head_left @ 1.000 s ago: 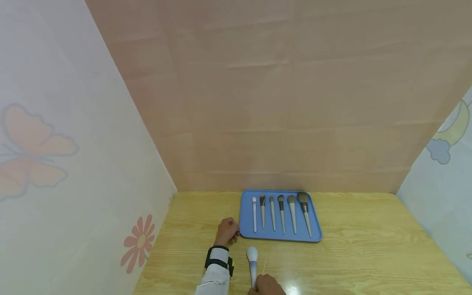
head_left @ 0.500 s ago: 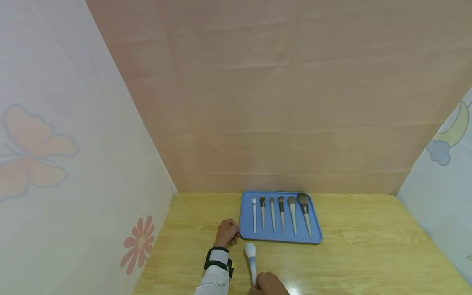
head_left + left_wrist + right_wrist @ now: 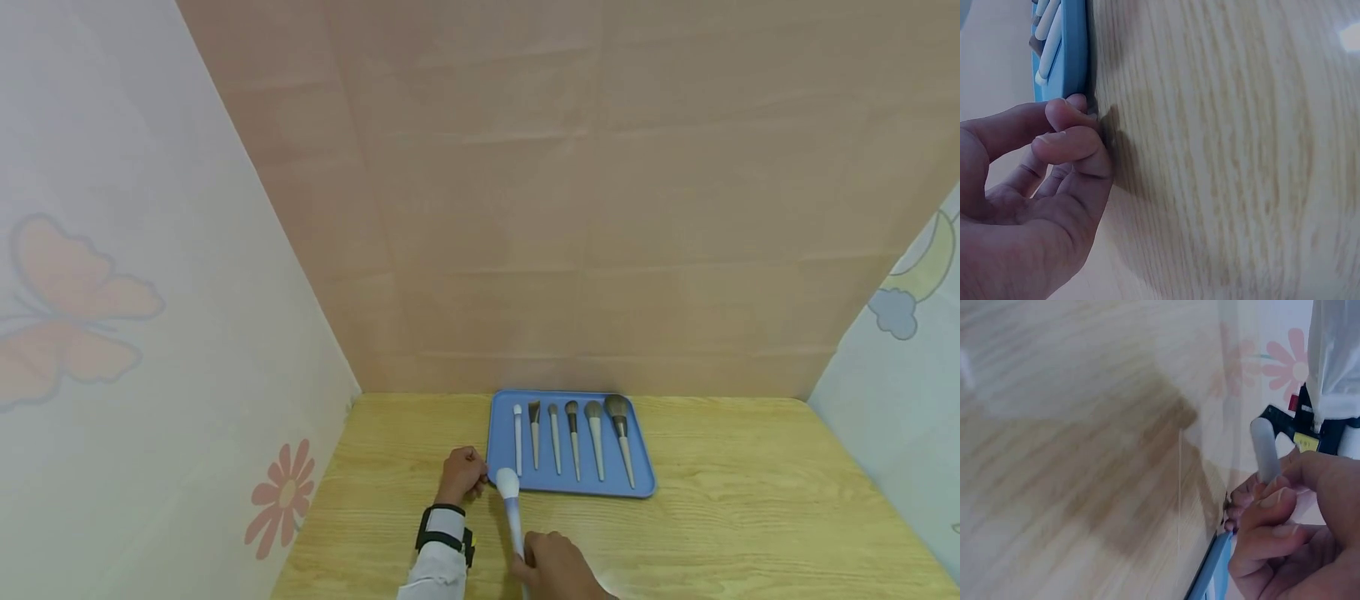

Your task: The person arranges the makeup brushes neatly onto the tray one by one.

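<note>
A makeup brush (image 3: pixel 512 508) with fluffy white bristles and a pale lilac-and-white handle points away from me. My right hand (image 3: pixel 561 567) grips its handle; in the right wrist view the handle's end (image 3: pixel 1265 449) sticks out past the thumb and fingers. The bristle head is over the near left rim of a blue tray (image 3: pixel 577 490). At that tray's near left corner, my left hand (image 3: pixel 462 475) has curled fingers holding the rim; the left wrist view shows the fingertips (image 3: pixel 1063 114) bunched against the corner, with the exact contact partly hidden.
Several makeup brushes lie side by side on the tray, from a thin white one (image 3: pixel 518 442) at the left to a large dark-bristled one (image 3: pixel 621 433) at the right. The wooden table (image 3: pixel 757 500) meets a brown backdrop (image 3: pixel 585 250) and patterned side walls.
My right hand has moved forward with the makeup brush, bringing the white bristles from the table up to the tray's near rim. My left hand has kept its place at the corner.
</note>
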Demonstrator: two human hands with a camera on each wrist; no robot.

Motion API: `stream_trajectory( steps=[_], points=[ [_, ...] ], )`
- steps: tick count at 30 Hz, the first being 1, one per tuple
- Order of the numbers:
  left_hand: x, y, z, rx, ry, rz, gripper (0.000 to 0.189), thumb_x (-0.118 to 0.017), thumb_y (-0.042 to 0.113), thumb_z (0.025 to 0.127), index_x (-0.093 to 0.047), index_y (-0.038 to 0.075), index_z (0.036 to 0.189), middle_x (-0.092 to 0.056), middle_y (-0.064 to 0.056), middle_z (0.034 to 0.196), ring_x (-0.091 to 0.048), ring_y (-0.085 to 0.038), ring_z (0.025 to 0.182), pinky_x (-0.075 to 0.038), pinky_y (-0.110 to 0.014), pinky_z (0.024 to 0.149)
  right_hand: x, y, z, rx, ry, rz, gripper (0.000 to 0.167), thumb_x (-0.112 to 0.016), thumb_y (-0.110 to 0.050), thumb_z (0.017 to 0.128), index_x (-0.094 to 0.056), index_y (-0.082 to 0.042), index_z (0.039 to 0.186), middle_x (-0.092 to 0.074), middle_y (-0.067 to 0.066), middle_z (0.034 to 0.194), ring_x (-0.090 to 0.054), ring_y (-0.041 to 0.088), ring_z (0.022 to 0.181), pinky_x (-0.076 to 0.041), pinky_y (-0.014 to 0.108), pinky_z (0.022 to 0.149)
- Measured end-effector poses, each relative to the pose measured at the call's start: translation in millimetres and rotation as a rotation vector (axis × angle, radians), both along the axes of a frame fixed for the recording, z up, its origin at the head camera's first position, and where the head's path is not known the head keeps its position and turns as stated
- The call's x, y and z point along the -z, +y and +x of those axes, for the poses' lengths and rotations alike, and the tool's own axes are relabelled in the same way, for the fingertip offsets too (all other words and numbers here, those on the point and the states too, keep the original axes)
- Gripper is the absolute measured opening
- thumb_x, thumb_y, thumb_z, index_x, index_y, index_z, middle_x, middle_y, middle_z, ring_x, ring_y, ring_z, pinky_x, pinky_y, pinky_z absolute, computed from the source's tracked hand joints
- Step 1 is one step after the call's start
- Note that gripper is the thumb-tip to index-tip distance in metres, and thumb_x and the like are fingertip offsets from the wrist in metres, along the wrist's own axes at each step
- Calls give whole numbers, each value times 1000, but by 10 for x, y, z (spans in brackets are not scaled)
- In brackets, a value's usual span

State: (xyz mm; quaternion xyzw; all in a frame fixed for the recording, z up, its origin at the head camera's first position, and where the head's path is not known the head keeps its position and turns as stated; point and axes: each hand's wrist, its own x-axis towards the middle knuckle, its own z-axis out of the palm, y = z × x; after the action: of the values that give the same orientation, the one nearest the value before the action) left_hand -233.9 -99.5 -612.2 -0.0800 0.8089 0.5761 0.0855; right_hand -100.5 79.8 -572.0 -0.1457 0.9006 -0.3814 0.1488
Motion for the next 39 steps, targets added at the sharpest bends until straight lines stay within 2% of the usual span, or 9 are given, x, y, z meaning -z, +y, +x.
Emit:
stream_trajectory(
  steps=[6, 13, 17, 23, 30, 39],
  points=[
    [6, -1, -3, 11, 9, -14, 8, -63, -2, 83, -61, 3, 77, -64, -9, 62, -56, -14, 47, -40, -22, 39, -47, 57, -82, 29, 53, 8, 28, -61, -25, 95, -54, -16, 69, -44, -8, 54, -37, 6, 45, -29, 24, 44],
    [-7, -3, -22, 1, -10, -9, 8, -63, -1, 82, -62, 4, 77, -64, -10, 63, -54, -13, 46, -41, -22, 39, -102, 108, -213, 72, 218, 30, 29, -62, -23, 94, -52, -17, 68, -43, -12, 52, -35, 0, 43, -27, 19, 41],
    [-4, 11, -23, -12, -8, -10, 8, -64, -1, 82, -63, 4, 76, -64, -9, 62, -52, -12, 44, -40, -21, 38, -155, 141, -296, 103, 278, 51, 29, -62, -22, 94, -52, -17, 66, -43, -13, 52, -34, -2, 43, -27, 18, 40],
    [-5, 34, -7, -23, 8, -16, 8, -64, 0, 83, -62, 3, 76, -63, -8, 61, -52, -12, 44, -39, -21, 38, -233, 190, -448, 134, 312, 44, 32, -61, -19, 95, -48, -17, 66, -37, -12, 51, -30, -2, 44, -22, 17, 43],
    [-50, 46, 22, -14, 17, 2, 6, -64, -2, 86, -64, 0, 80, -66, -13, 65, -53, -13, 45, -43, -22, 41, -262, 208, -658, 178, 370, 60, 34, -63, -20, 94, -47, -18, 63, -38, -11, 51, -30, 0, 43, -22, 17, 43],
    [-97, 49, 44, -28, 13, 13, 5, -65, -5, 86, -65, -2, 81, -66, -13, 66, -54, -13, 47, -44, -23, 41, -271, 168, -914, 191, 383, 63, 35, -63, -22, 93, -47, -17, 62, -36, -10, 51, -31, 2, 44, -22, 19, 43]
  ],
)
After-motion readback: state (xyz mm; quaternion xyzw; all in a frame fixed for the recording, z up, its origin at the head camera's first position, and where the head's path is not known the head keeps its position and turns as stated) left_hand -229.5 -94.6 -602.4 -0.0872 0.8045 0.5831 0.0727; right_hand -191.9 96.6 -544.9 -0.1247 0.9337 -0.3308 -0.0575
